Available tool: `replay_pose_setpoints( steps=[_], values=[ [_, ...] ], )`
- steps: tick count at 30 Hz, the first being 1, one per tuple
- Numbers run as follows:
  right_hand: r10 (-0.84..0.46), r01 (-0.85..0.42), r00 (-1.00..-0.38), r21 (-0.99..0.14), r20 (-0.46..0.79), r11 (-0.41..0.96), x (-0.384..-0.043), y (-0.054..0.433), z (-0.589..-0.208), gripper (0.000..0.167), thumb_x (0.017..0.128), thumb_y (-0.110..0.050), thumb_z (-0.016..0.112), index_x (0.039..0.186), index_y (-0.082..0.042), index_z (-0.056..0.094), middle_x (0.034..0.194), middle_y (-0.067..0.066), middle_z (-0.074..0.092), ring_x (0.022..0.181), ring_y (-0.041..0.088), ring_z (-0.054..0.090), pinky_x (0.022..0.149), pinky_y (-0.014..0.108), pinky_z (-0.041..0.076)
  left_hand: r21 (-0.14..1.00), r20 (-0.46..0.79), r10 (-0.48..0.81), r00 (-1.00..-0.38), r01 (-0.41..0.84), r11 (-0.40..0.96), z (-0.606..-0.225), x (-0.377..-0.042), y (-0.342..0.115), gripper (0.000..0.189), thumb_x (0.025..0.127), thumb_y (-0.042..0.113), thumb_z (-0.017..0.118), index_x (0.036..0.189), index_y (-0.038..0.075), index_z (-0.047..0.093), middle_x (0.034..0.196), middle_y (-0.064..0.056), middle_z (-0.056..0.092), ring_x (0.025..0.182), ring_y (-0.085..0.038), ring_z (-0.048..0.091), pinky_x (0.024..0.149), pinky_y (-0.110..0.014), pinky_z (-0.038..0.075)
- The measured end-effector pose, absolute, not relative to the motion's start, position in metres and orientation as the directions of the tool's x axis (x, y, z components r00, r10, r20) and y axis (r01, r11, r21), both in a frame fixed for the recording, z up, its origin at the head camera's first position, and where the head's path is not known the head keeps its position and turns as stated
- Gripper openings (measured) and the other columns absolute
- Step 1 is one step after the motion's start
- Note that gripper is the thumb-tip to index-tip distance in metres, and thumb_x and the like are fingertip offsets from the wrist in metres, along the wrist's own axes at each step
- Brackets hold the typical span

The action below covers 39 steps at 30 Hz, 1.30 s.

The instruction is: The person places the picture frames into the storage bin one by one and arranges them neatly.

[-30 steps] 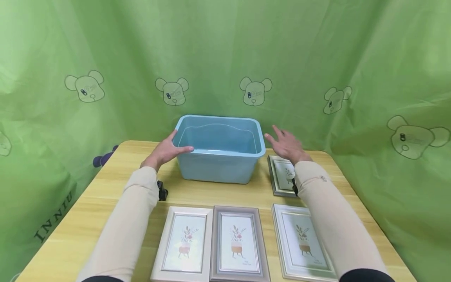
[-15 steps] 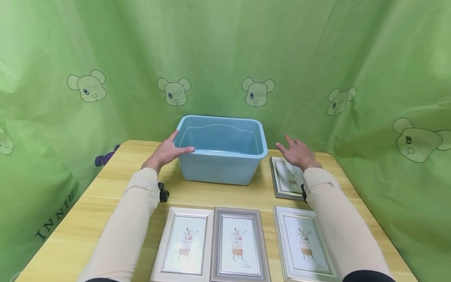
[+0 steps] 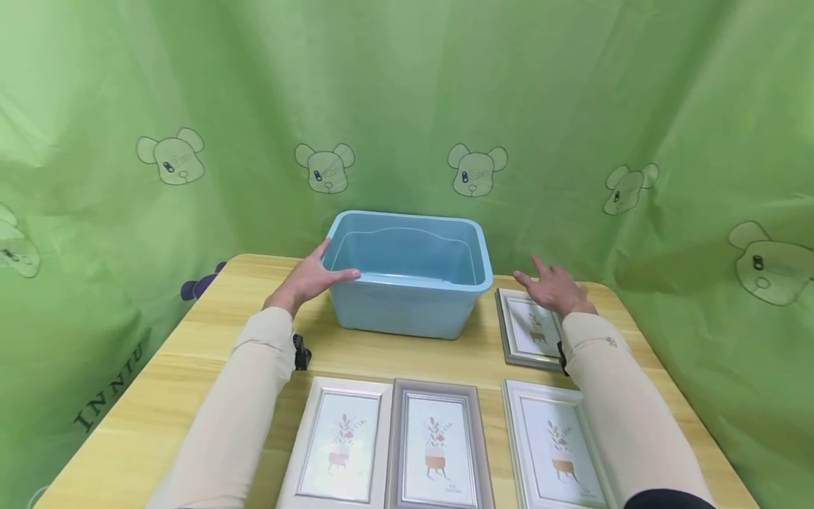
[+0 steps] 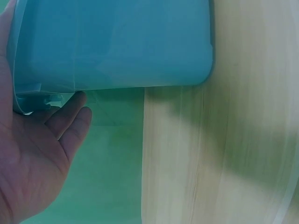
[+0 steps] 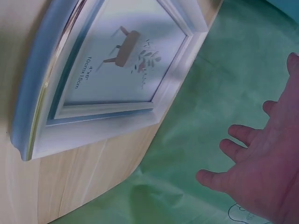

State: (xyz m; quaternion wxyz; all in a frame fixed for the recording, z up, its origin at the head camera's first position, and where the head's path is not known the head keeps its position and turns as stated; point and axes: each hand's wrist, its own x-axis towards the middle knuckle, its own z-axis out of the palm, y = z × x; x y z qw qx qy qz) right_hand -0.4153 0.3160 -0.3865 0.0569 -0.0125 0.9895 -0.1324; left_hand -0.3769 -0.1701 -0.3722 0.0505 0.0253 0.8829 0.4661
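Note:
A light blue plastic tub (image 3: 407,311) stands at the back of the wooden table. My left hand (image 3: 308,279) holds its front left corner, thumb along the front rim and the other fingers at the left side. The left wrist view shows fingers (image 4: 74,133) just below the tub's rim. My right hand (image 3: 556,288) is in the air with fingers spread, holding nothing. Below it lies a silver-edged picture frame (image 3: 531,329), partly hidden by the hand and sleeve. In the right wrist view, that picture frame (image 5: 135,51) and the hand (image 5: 266,163) are apart.
Along the front lie a cream picture frame (image 3: 343,449), a taupe picture frame (image 3: 435,449) and a white picture frame (image 3: 559,452), the last partly under the right sleeve. A green curtain (image 3: 407,92) hangs behind and beside the table (image 3: 191,367).
My right hand has moved right and lower, away from the tub. The left hand has kept its place on the tub's corner. The whole head view has shifted slightly.

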Motion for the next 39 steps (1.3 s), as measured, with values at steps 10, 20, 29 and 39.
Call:
replay_pose_setpoints(
  steps=[10, 20, 29, 39],
  values=[
    [-0.04, 0.002, -0.985, -0.249, -0.165, 0.968, -0.422, 0.322, -0.404, 0.094, 0.089, -0.079, 0.013, 0.156, -0.015, -0.003, 0.154, 0.038, 0.003, 0.138, 0.061, 0.006, 0.099, 0.085, 0.007, 0.806, -0.075, 0.089, -0.993, -0.008, 0.592, -0.367, -0.38, -0.168, 0.124, 0.063, 0.075, 0.072, 0.156, 0.035, 0.0, 0.164, -0.008, 0.012, 0.149, -0.035, 0.018, 0.116, -0.062, 0.021],
    [-0.044, 0.013, -0.974, -0.249, -0.222, 0.968, -0.431, 0.323, -0.42, 0.102, 0.086, -0.082, 0.015, 0.155, -0.01, 0.0, 0.153, 0.039, 0.0, 0.135, 0.065, 0.005, 0.097, 0.087, 0.004, 0.817, -0.082, 0.075, -0.994, -0.024, 0.576, -0.368, -0.383, -0.169, 0.118, 0.068, 0.069, 0.074, 0.155, 0.037, 0.002, 0.164, -0.006, 0.012, 0.149, -0.033, 0.017, 0.117, -0.061, 0.02],
    [-0.041, 0.026, -0.959, -0.232, -0.281, 0.972, -0.439, 0.313, -0.435, 0.099, 0.087, -0.08, 0.023, 0.156, -0.012, 0.004, 0.154, 0.037, 0.003, 0.136, 0.063, 0.006, 0.097, 0.086, 0.011, 0.814, -0.085, 0.059, -0.995, -0.036, 0.58, -0.368, -0.382, -0.173, 0.118, 0.068, 0.068, 0.074, 0.156, 0.036, 0.002, 0.164, -0.008, 0.012, 0.149, -0.034, 0.017, 0.117, -0.061, 0.021],
    [-0.046, 0.035, -0.94, -0.231, -0.337, 0.972, -0.438, 0.318, -0.446, 0.109, 0.081, -0.087, 0.027, 0.156, -0.012, 0.0, 0.152, 0.039, -0.001, 0.136, 0.064, 0.003, 0.1, 0.081, 0.022, 0.828, -0.095, 0.055, -0.994, -0.048, 0.559, -0.373, -0.383, -0.171, 0.118, 0.068, 0.068, 0.075, 0.155, 0.037, 0.003, 0.164, -0.008, 0.013, 0.149, -0.033, 0.017, 0.118, -0.06, 0.02]
  ],
)
